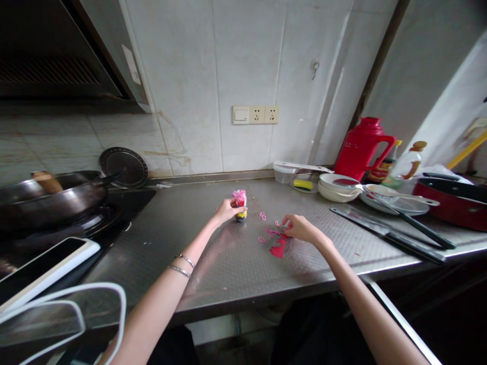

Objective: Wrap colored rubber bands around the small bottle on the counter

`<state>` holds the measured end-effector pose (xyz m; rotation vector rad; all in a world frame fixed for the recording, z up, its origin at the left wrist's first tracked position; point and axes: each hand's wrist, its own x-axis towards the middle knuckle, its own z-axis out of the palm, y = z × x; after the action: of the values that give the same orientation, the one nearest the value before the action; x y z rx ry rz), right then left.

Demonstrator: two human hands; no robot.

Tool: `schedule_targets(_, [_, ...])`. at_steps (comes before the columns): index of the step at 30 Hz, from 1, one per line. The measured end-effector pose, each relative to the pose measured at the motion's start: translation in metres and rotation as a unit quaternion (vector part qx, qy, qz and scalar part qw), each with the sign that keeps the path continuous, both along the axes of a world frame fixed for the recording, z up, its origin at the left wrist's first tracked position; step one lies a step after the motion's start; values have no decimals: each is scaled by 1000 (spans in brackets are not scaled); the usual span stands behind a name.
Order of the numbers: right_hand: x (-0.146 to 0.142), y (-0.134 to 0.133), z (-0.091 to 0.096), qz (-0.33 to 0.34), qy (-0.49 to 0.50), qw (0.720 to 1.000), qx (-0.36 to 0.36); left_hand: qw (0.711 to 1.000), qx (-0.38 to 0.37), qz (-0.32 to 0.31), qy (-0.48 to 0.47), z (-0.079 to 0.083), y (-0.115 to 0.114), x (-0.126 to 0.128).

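Note:
My left hand (227, 209) is closed round a small upright object (240, 205) with a pink top and a yellow and dark base, which stands on the steel counter (236, 263). My right hand (300, 228) rests on the counter to its right, fingers curled and pinched over small pink loops (272, 232) that look like rubber bands. A red heart-shaped piece (279, 250) lies just in front of that hand. More pink loops (262, 216) lie loose between the two hands.
A wok (53, 195) sits on the stove at the left, with a white-edged device (41, 271) in front of it. At the right are bowls (337, 186), a red thermos jug (361, 147), a red pan (452, 200), bottles, a plate and long dark utensils (384, 233).

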<state>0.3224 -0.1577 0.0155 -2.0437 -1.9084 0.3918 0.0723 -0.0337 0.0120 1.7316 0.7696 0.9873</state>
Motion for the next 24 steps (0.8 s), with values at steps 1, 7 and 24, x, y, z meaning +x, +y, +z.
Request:
schedule_targets(1, [-1, 0, 0, 0, 1, 1000, 6, 1000, 0, -1, 1, 0, 0, 0])
schedule_targets(7, [-1, 15, 3, -13, 25, 999, 38, 1000, -3, 4, 7, 2, -2, -1])
schedule_targets(24, [-18, 63, 6, 52, -50, 997, -24, 1000, -5, 2, 0, 0, 1, 0])
